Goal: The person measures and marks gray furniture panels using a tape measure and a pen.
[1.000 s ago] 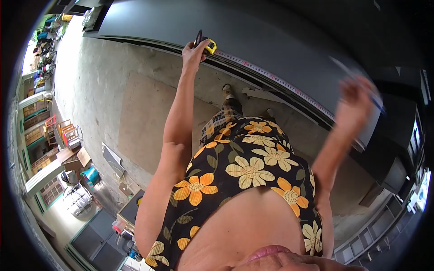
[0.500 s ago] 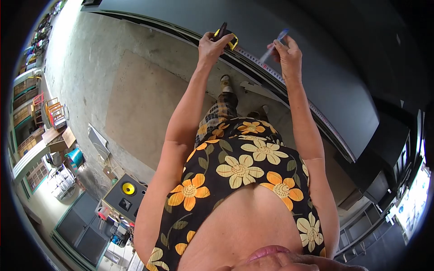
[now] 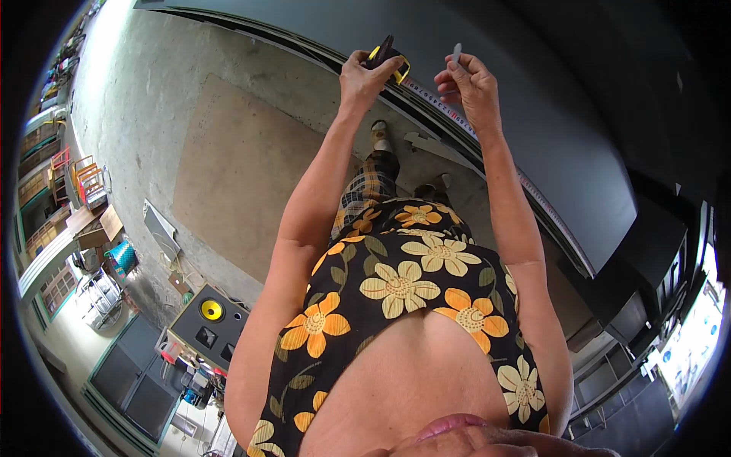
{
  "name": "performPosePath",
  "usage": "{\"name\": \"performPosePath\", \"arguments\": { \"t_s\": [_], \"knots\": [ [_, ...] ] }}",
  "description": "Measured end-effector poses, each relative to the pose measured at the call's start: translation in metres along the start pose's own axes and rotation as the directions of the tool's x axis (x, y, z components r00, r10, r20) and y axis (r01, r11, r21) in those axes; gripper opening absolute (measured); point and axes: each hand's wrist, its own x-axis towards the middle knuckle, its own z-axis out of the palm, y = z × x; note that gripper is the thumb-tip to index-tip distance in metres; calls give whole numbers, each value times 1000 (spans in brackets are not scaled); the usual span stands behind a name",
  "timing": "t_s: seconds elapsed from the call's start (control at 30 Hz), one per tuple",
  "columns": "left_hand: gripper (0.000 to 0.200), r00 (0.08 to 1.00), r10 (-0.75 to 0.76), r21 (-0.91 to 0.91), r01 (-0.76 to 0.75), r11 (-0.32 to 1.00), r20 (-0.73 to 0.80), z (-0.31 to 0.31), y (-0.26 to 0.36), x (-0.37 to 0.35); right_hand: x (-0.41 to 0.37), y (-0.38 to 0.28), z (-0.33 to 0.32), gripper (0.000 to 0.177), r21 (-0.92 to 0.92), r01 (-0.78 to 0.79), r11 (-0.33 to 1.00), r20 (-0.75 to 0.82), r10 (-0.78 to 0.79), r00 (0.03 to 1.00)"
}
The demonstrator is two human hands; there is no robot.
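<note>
My left hand (image 3: 364, 82) is wrapped round a yellow and black tape measure (image 3: 400, 71) and a dark narrow object (image 3: 384, 49) that sticks up past the fingers. From the case the white tape blade (image 3: 426, 96) runs along the near edge of a large dark grey panel (image 3: 548, 126), passing behind my right wrist. Over the panel, my right hand (image 3: 474, 87) pinches a slim pen-like stick (image 3: 457, 52) between thumb and fingers, its pale end pointing up. The other fingers are curled, and most of the stick is hidden.
A brown sheet (image 3: 236, 167) lies on the concrete floor. My feet stand below the panel's edge. At the lower left are a speaker with a yellow cone (image 3: 212, 310), a blue basket (image 3: 122, 259) and a fan (image 3: 97, 298). Orange chairs (image 3: 91, 181) stand farther left.
My right hand has moved slightly left and turned, so the stick's blue end no longer shows and it points up. My left hand has shifted slightly right, still holding the tape measure.
</note>
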Motion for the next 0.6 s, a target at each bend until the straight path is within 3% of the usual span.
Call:
{"name": "performPosePath", "arguments": {
  "t_s": [0.07,0.17,0.27,0.37,0.47,0.6],
  "knots": [
    [63,1000,2,22,-2,1000,-9,0,1,0,0,0,3,27,-4,13,1000,-36,-13,999],
    [64,1000,-13,5,13,1000,15,0,3,-1,-3,-4,9,27,5,174,985,5,-174,985],
    [62,1000,-10,18,10,1000,7,-1,3,-1,-9,-16,4,23,132,111,985,106,-126,986],
    [48,1000,-6,-32,7,999,24,-1,4,-3,2,-3,-2,28,21,159,987,1,-159,987],
    [46,1000,-7,-29,8,1000,30,-2,6,-5,4,1,5,34,39,291,956,-177,-280,944],
    [44,1000,-6,-33,7,999,17,-2,7,-6,7,0,8,36,43,262,964,-269,-241,932]
  ]
}}
